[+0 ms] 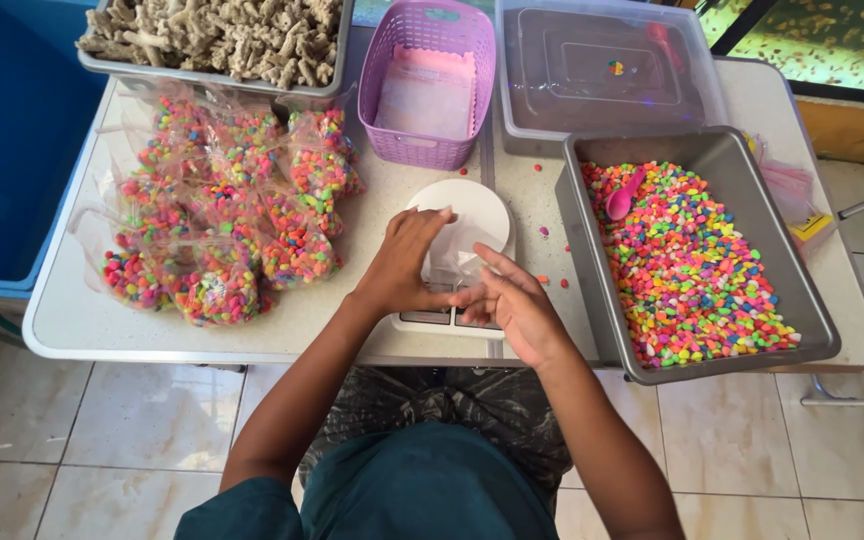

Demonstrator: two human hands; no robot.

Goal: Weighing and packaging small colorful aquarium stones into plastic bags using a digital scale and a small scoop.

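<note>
Holding a clear plastic bag between them, the left hand and right hand meet over a white kitchen scale on the table. The left fingers curl loosely over the bag's left edge, pinching it against the thumb; the right fingers lie half-spread along its lower right side, fingertips touching the plastic. The bag sits just beyond both sets of fingertips, resting on the scale's round plate. Right of the right fingers stands a grey tray of coloured pebbles with a pink scoop; left of the left fingers lie filled pebble bags.
</note>
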